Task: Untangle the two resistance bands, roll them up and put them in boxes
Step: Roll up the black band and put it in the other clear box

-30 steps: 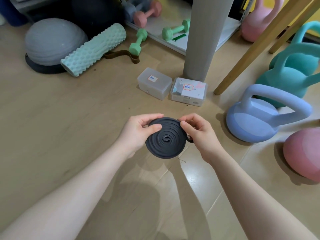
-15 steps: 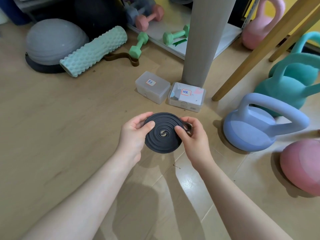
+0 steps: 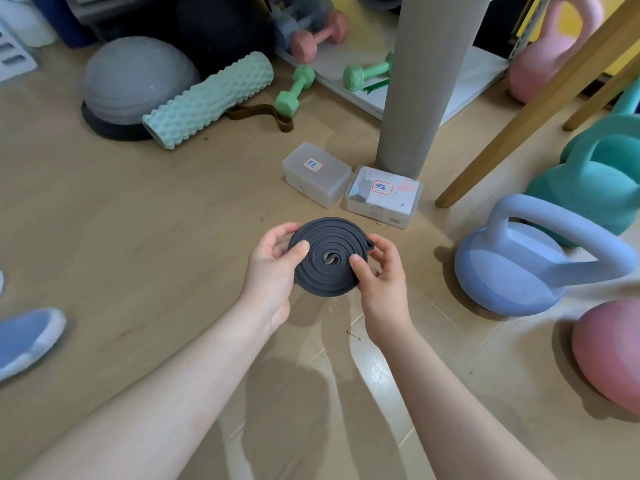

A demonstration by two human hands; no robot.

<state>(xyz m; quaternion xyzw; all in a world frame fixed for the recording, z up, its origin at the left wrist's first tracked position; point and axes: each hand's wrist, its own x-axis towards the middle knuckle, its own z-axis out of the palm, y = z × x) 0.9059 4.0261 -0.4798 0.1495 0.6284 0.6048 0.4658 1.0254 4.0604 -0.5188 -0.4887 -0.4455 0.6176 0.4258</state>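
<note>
two hands, left hand (image 3: 273, 268) and right hand (image 3: 382, 271), clamped on coiled dark grey rubber resistance band (image 3: 329, 256), two translucent plastic boxes (image 3: 316, 173) just beyond.

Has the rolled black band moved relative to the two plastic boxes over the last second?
Yes. The rolled black band has drawn nearer the labelled boxes, held in the left hand and right hand.

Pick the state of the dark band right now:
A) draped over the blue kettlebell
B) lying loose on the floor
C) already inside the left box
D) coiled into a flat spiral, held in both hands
D: the dark band is wound into a flat spiral, gripped at its edges by the left hand and the right hand, above the floor and short of the two boxes.
</note>
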